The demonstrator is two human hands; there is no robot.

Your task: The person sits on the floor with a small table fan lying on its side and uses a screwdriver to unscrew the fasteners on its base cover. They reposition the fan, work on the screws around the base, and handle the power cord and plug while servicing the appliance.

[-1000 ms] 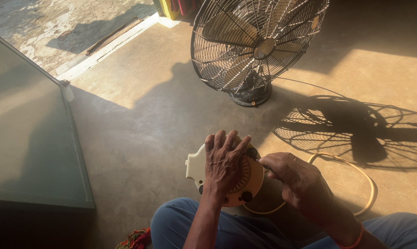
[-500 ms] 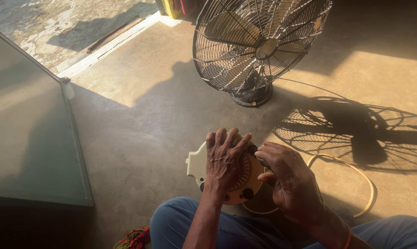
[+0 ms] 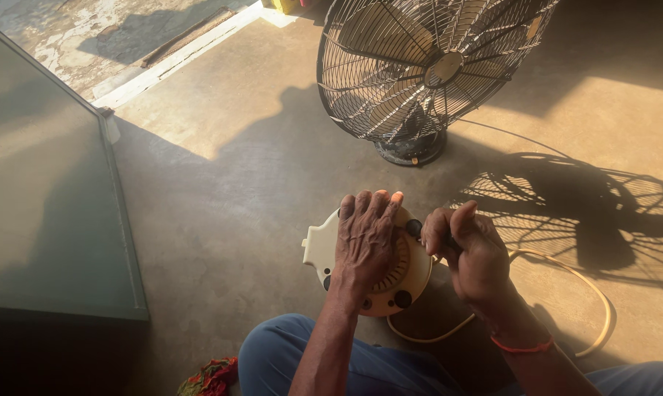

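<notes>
Down on the concrete floor (image 3: 236, 198), seen from the head camera, a seated person in blue trousers (image 3: 287, 359) steadies a cream round appliance base (image 3: 390, 275) just in front of the knees. Relative to that base, the left hand (image 3: 367, 246) lies directly on top, palm down with fingers spread across its ribbed middle, pressing rather than clasping. The right hand (image 3: 472, 253) sits just to the right of the base, curled closed around a small dark tool handle (image 3: 416, 229) whose tip meets the base's upper right edge; what kind of tool it is cannot be told. A cream cord (image 3: 588, 293) loops away from the base to the right and back beneath it. Well beyond the base stands a wire-caged fan (image 3: 427, 70), its shadow falling to the right. Far left of the base is a grey slanted panel (image 3: 45, 198), and near its lower left a bit of red patterned cloth (image 3: 210, 375). As a judgement, the tool could skid off the smooth plastic toward the fingers of the left hand (image 3: 379, 205), since they rest so close to its tip, and the cord could snag a leg. No container shows anywhere in this view, so nothing is held in one.
</notes>
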